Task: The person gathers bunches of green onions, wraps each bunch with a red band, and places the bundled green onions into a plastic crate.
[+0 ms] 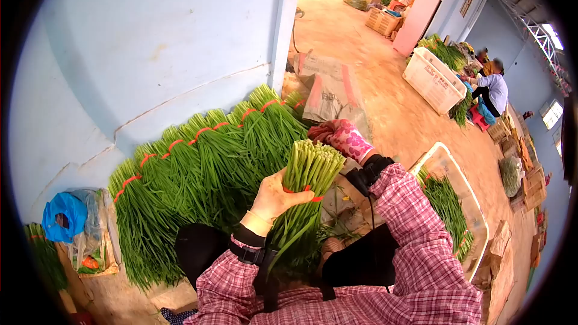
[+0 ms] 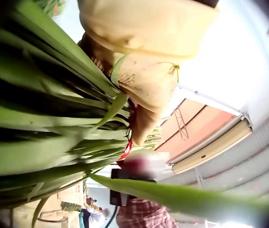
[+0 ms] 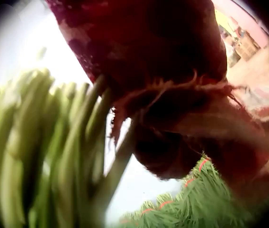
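Observation:
My left hand (image 1: pixel 271 195), in a thin yellowish glove, grips an upright bundle of garlic chives (image 1: pixel 310 168) around its red band. The cut pale stem ends point up, and the long flat leaves (image 2: pixel 44 123) hang below the hand. Just behind the stem tops is my right hand (image 1: pixel 344 137), in a pink flowered glove with frayed fingertips (image 3: pixel 182 102). Its fingers bend beside the stems (image 3: pixel 44 147), and one stem leans up to the glove. I cannot tell whether the fingers pinch it.
Banded chive bundles (image 1: pixel 211 150) stand in a row against the wall (image 1: pixel 150 42). Right of me, a white crate (image 1: pixel 478 216) holds more greens. Blue plastic bags (image 1: pixel 63 216) lie at left, a sack (image 1: pixel 334 93) ahead. People work beside another crate (image 1: pixel 433 81) farther off.

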`<state>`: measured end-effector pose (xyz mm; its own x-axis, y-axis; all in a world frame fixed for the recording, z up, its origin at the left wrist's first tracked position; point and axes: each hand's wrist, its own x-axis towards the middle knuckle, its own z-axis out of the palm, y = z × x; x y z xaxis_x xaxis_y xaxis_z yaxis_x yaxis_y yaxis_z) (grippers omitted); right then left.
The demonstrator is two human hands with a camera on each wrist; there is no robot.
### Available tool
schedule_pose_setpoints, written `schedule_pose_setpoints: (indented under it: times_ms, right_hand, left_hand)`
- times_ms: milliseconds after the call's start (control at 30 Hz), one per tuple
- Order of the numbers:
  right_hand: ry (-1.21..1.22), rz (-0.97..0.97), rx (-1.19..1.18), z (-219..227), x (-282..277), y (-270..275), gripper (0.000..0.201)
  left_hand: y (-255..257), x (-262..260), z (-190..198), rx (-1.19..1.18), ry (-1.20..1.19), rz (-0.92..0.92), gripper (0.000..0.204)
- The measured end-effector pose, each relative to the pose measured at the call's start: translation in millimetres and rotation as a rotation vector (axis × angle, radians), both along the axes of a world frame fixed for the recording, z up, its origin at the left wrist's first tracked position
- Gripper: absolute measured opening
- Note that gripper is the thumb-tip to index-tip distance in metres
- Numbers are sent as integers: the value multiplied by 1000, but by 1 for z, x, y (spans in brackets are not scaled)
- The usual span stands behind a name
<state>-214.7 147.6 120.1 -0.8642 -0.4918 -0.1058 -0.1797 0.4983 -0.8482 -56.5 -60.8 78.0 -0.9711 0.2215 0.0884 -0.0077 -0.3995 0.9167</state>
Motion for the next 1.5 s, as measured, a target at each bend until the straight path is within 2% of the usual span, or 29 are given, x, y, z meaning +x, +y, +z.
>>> schedule_pose_setpoints:
  times_ms: [33, 133, 200, 233, 300, 333, 433, 467, 567, 600, 633, 700, 767, 800, 833, 867, 900, 967, 1000, 1100, 1133, 1167, 1233, 1300, 1333, 1367, 1433, 1467, 1500]
  right_hand:
    - [-96, 58, -235, -8, 0, -3, 46]
    - [64, 110, -158, 12, -4, 1, 53]
    - [-14, 273, -374, 35, 18, 5, 46]
    - [287, 254, -109, 64, 45, -9, 47]
    - [639, 476, 82, 64, 49, -13, 50]
    - [709, 477, 135, 66, 55, -17, 51]
    - [578, 354, 60, 64, 60, -15, 43]
    - [732, 133, 34, 53, 60, -18, 23]
    - [322, -356, -163, 52, 73, 3, 18]
    - [169, -402, -223, 30, 66, 24, 29]
    - [-36, -346, -307, 16, 76, 39, 33]
    - [-590, -21, -637, -24, 94, 57, 47]
    - [-1016, 198, -887, -47, 111, 64, 68]
    - [-1175, 307, -1051, -49, 121, 61, 77]
    - [-1570, 192, -1207, -30, 130, 55, 82]
    - [-1286, 165, -943, -5, 133, 60, 89]
    - [-1170, 62, -887, 21, 148, 59, 80]
    - [-878, 101, -673, 35, 152, 63, 68]
    - [-804, 133, -694, 36, 147, 59, 61]
    - [-613, 38, -595, 37, 148, 54, 64]
    - [-561, -29, -586, 29, 146, 51, 65]
    - [-426, -24, -497, -16, 128, 69, 67]
    - [-321, -68, -404, -10, 124, 69, 67]
    - [-285, -104, -469, 2, 124, 62, 66]
    - [-271, -124, -499, 6, 123, 61, 66]
    - [-239, -124, -470, -1, 118, 65, 66]
    - [-251, -139, -438, 7, 116, 62, 67]
    - [-190, -94, -398, 4, 112, 61, 67]
    - [-146, -124, -387, 2, 115, 61, 66]
  left_hand:
    - [-1, 0, 2, 9, 10, 2, 58]
    - [-6, -5, -12, -289, 104, 93, 67]
    - [-3, -9, -18, -550, 216, 187, 77]
    - [0, -9, -14, -636, 237, 207, 79]
    - [5, -4, -2, -810, 276, 244, 81]
    - [7, -4, -5, -785, 224, 211, 78]
    - [7, -3, 0, -857, 168, 160, 79]
    - [8, -3, -5, -842, 149, 157, 77]
    - [-1, -9, -21, -615, 212, 216, 80]
    - [-5, -9, -17, -511, 218, 212, 80]
    - [-8, -7, -9, -407, 224, 207, 81]
    - [-15, 10, 40, -451, 248, 124, 85]
    - [-6, 15, 44, -333, 540, 91, 78]
    - [-5, 17, 56, -521, 752, 104, 80]
    - [-3, 20, 67, -706, 963, 115, 82]
    - [5, 27, 70, -835, 1039, 134, 84]
    - [14, 29, 60, -1003, 1125, 174, 84]
    - [29, 32, 43, -1199, 1214, 337, 84]
    - [36, 33, 33, -1198, 1193, 392, 92]
    - [34, 34, 26, -1281, 1085, 291, 100]
    - [30, 29, 21, -1198, 1082, 312, 103]
    - [24, 25, 17, -1152, 1035, 368, 100]
    - [4, 19, 16, -992, 954, 521, 94]
    - [-10, 14, 8, -852, 729, 736, 85]
    - [-8, 12, 3, -709, 502, 827, 71]
    - [-8, 7, -25, -506, 286, 750, 61]
    - [-1, 7, -60, 75, -274, 291, 54]
    - [2, 11, -66, 74, -434, 29, 59]
    - [10, 11, -77, 82, -360, -100, 68]
